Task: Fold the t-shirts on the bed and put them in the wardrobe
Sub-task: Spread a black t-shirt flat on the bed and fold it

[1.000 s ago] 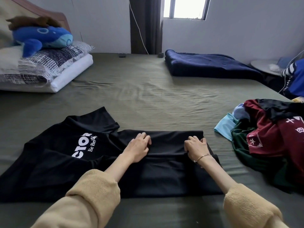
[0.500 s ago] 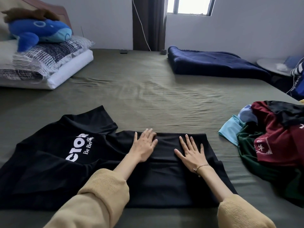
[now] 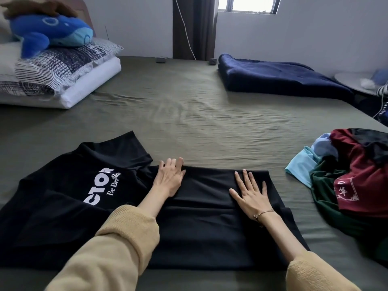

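Now my left hand (image 3: 169,179) lies flat on the black t-shirt (image 3: 201,223), fingers straight and close together, their tips at the shirt's far folded edge. My right hand (image 3: 251,193) presses flat too, fingers spread wide on the cloth at about one o'clock from the shirt's middle. Neither grip holds anything; both palms just press down. The t-shirt lies on the green bed (image 3: 189,114) right before me, at six o'clock, partly folded, with white lettering (image 3: 100,185) showing on the part at nine o'clock and one sleeve (image 3: 126,150) sticking out toward eleven. A thin bracelet (image 3: 265,213) sits on my right wrist, and my tan sleeves (image 3: 113,248) are pushed up. At three o'clock a heap of unfolded shirts (image 3: 357,181), maroon, dark green, light blue and black, rests on the bed, well apart from the black one. Farther off, a navy blanket (image 3: 279,80) lies at one o'clock, and pillows (image 3: 60,70) with a blue plush whale (image 3: 50,31) on top sit at ten o'clock.
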The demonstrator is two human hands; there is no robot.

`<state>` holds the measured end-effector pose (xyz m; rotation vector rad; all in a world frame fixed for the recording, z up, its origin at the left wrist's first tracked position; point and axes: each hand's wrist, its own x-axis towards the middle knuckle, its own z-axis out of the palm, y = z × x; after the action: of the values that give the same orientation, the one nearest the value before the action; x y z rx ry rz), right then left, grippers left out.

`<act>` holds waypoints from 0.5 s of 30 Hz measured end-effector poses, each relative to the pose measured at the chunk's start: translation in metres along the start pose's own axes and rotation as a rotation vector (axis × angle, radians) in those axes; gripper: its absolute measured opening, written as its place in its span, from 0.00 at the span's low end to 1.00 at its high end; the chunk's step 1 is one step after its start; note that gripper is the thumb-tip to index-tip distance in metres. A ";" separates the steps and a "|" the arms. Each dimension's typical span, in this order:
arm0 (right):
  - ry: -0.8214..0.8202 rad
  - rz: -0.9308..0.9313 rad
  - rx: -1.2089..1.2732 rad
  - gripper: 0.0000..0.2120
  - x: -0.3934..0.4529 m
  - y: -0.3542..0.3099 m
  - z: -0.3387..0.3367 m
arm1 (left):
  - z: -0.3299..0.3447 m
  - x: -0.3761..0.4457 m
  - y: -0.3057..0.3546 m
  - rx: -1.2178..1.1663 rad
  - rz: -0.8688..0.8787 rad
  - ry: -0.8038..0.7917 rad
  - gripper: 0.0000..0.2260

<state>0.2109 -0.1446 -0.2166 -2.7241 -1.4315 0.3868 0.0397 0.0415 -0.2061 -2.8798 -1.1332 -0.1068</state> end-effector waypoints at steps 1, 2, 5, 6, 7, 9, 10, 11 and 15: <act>-0.003 0.006 -0.002 0.30 0.000 -0.001 0.000 | 0.002 0.000 0.001 0.021 -0.012 0.009 0.15; -0.008 0.017 -0.002 0.29 0.000 -0.003 -0.001 | 0.002 -0.001 0.000 0.035 -0.021 0.013 0.15; 0.022 0.032 -0.040 0.28 0.000 -0.020 -0.006 | -0.001 -0.004 -0.012 0.048 -0.032 0.067 0.18; 0.051 0.007 -0.077 0.28 0.001 -0.029 -0.007 | -0.003 -0.005 -0.020 0.048 -0.051 0.100 0.18; 0.080 -0.032 -0.105 0.27 0.002 -0.040 -0.009 | -0.005 -0.006 -0.029 0.047 -0.080 0.131 0.18; 0.106 -0.127 -0.090 0.25 0.007 -0.065 -0.015 | -0.009 -0.006 -0.049 -0.006 -0.166 0.195 0.17; 0.103 -0.173 -0.052 0.24 0.010 -0.078 -0.016 | -0.010 -0.007 -0.058 -0.040 -0.209 0.230 0.16; 0.098 -0.228 -0.015 0.22 0.017 -0.100 -0.016 | -0.012 -0.010 -0.076 -0.085 -0.263 0.255 0.15; 0.105 -0.355 0.081 0.19 0.036 -0.162 -0.015 | -0.017 -0.020 -0.118 -0.238 -0.400 0.232 0.15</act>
<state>0.1041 -0.0210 -0.1848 -2.3238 -1.7792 0.2713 -0.0559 0.1135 -0.1888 -2.6816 -1.7259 -0.6092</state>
